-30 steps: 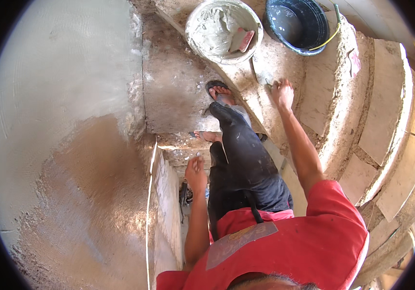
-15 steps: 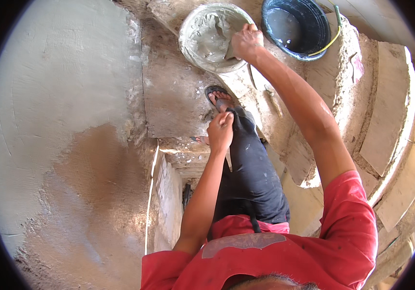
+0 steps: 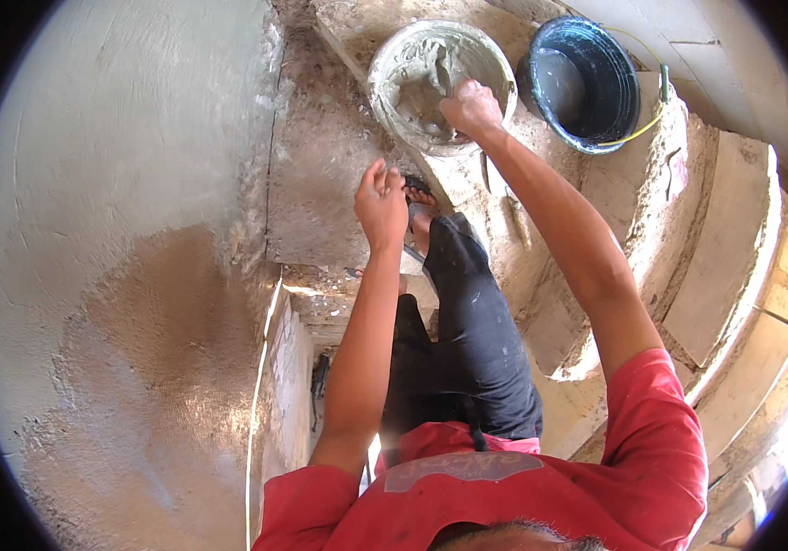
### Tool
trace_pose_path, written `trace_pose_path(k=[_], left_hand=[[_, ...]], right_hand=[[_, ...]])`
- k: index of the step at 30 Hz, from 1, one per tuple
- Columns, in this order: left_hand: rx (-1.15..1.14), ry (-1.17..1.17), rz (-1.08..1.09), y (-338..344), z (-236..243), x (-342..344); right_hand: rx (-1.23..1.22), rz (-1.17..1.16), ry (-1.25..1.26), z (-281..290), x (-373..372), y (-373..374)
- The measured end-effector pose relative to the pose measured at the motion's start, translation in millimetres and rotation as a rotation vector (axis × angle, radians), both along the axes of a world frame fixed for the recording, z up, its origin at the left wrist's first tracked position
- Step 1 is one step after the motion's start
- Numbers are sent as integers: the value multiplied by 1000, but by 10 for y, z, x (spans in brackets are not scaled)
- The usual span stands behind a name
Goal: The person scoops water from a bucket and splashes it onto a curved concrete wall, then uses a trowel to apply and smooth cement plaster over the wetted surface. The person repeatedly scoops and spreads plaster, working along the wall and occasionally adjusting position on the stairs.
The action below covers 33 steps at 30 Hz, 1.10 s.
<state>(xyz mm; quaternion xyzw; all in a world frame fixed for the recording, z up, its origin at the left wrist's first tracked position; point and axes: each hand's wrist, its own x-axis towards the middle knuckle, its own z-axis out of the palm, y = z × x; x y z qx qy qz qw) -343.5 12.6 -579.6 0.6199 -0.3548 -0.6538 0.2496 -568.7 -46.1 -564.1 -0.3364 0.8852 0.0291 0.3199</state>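
Note:
My right hand (image 3: pixel 472 112) is closed on the handle of a trowel, whose grey-smeared blade (image 3: pixel 446 73) dips into a pale bucket of wet grey mortar (image 3: pixel 412 96). My left hand (image 3: pixel 381 206) hangs in the air below and left of that bucket, over my sandaled foot, with its fingers loosely bent and apart and nothing seen in them. Right of the mortar, a dark blue bucket (image 3: pixel 573 87) with a yellow-wired handle holds some cloudy liquid at its bottom.
A plastered wall (image 3: pixel 118 129), grey with a brown rough patch lower down, fills the left. Curved, rough stair steps (image 3: pixel 715 239) with crusted edges sweep round the right. My legs (image 3: pixel 467 340) in dark trousers stand on the dusty steps between them.
My right hand went from the step up into the mortar bucket and took hold of the trowel. My left hand rose from beside my leg to near the foot. The view shifted slightly.

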Motion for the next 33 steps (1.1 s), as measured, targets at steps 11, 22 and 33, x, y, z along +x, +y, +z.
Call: trace_pose_path(k=[11, 22, 33], left_hand=[[-262, -365, -136, -530, 0, -448], [-302, -390, -130, -590, -118, -415], [-278, -392, -152, -666, -141, -374]], right_hand=[[-228, 405, 347, 186, -347, -623], [-202, 422, 116, -269, -78, -735], [-264, -120, 118, -431, -298, -396]])
